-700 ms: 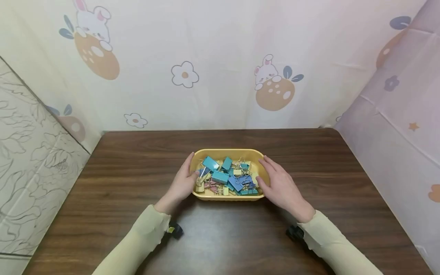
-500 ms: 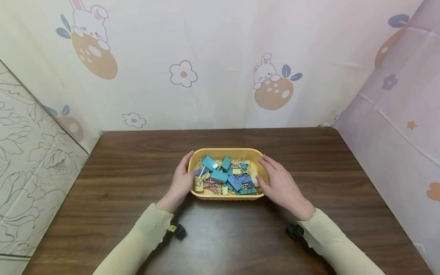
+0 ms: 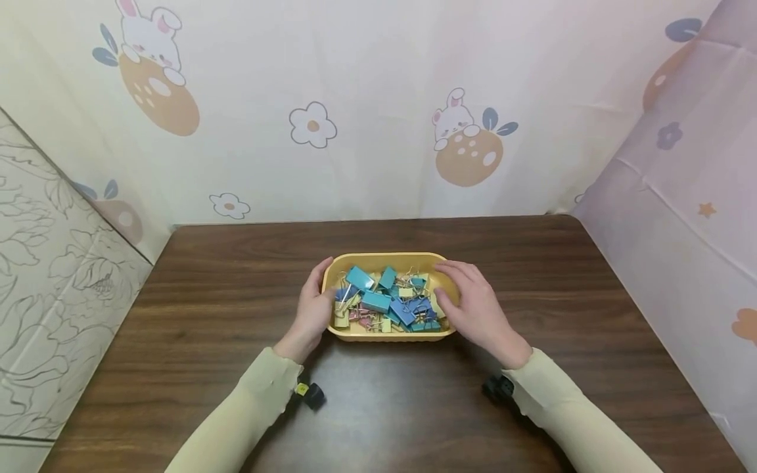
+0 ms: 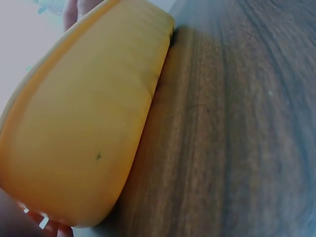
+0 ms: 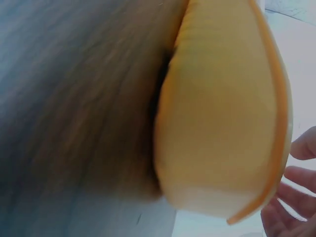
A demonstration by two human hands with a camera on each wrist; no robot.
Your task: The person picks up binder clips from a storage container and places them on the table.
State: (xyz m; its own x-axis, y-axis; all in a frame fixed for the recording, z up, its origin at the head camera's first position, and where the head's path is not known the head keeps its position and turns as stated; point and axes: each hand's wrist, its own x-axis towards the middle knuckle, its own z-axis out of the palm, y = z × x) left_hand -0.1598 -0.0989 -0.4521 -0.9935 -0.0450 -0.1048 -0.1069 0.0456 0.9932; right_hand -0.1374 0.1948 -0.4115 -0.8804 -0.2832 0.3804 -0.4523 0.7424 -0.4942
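A yellow plastic basket (image 3: 387, 337) stands on the wooden table, filled with a jumble of binder clips (image 3: 376, 301) in teal, blue, yellow and pink. My left hand (image 3: 310, 309) grips its left end, thumb over the rim and fingers along the outside; in the left wrist view, fingertips (image 4: 52, 228) show past the end of the basket wall (image 4: 84, 118). At the right end, my right hand (image 3: 481, 315) reaches over the rim with loosely bent fingers, thumb above the clips. The right wrist view shows these fingers (image 5: 298, 197) spread right at the rim, pinching nothing.
The dark brown table (image 3: 378, 407) extends around the basket on all sides. Behind it hangs a pale curtain (image 3: 378, 131) with rabbit and flower prints. Similar cloth closes the right side, and a line-drawn floral panel (image 3: 59, 295) the left.
My right hand has shifted left from the basket's right end, its fingers now further in over the rim. My left hand has slid its thumb outward a little and keeps its grip.
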